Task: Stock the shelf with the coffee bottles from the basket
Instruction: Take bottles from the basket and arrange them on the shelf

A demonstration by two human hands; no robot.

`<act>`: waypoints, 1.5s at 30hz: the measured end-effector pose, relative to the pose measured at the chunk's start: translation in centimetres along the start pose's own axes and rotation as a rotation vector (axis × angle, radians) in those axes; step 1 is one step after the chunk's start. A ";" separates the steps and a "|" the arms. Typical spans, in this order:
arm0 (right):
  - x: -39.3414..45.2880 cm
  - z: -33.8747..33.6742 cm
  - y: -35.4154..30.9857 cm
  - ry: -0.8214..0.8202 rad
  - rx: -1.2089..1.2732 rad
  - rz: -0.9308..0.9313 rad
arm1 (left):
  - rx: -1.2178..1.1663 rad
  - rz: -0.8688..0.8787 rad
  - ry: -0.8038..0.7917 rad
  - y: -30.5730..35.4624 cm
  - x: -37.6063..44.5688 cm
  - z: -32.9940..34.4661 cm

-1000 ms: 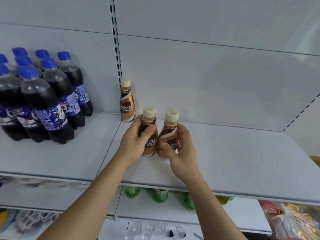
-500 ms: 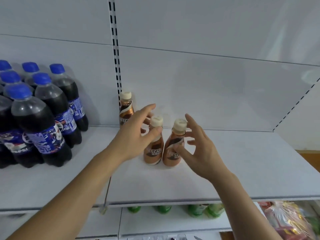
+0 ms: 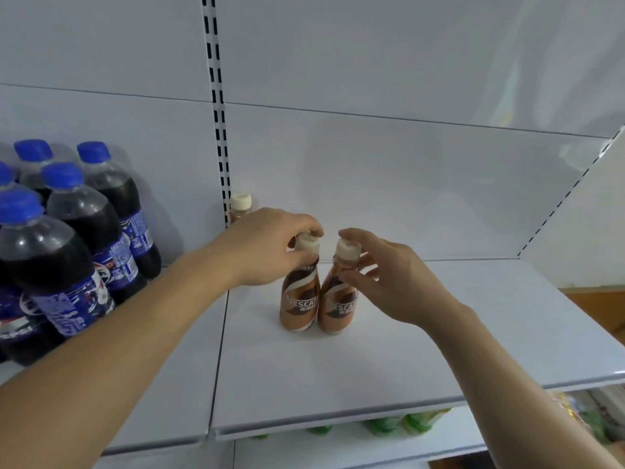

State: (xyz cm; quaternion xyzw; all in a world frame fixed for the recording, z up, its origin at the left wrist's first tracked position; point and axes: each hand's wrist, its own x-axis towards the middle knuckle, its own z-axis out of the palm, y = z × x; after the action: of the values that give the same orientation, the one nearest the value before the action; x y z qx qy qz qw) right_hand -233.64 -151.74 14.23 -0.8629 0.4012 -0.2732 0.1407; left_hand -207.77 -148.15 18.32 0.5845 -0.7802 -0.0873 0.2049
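Observation:
Two brown coffee bottles with cream caps stand side by side, upright, on the white shelf [image 3: 422, 336]. My left hand [image 3: 267, 248] pinches the cap of the left bottle [image 3: 299, 304]. My right hand [image 3: 389, 275] holds the neck and cap of the right bottle [image 3: 338, 308] with thumb and fingers. A third coffee bottle [image 3: 240, 204] stands at the back by the slotted upright, mostly hidden behind my left hand. The basket is out of view.
Several dark cola bottles with blue caps [image 3: 67, 252] fill the adjoining shelf on the left. The slotted upright [image 3: 218, 113] divides the two bays. Green bottles [image 3: 389, 424] show on the shelf below, and packaged goods [image 3: 581, 418] at lower right.
Both hands let go of the bottle bodies, opened for a moment, then came back onto the caps and necks. The two bottles now stand on the shelf. The view has tilted down.

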 end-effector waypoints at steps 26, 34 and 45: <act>11.9 4.1 1.8 0.006 0.010 0.029 | 0.191 -0.082 0.157 -7.1 6.1 -0.8; 13.1 5.1 2.5 0.058 -0.013 -0.029 | 0.272 -0.010 0.189 -7.0 6.0 -0.7; 12.7 5.4 2.2 0.077 -0.089 -0.057 | 0.251 0.010 0.224 -7.2 6.0 -0.4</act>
State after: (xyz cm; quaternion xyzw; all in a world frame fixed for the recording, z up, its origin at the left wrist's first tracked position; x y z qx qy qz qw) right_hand -225.13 -162.73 13.40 -0.8683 0.3932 -0.2919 0.0788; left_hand -202.73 -155.98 17.30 0.6078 -0.7601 0.0778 0.2164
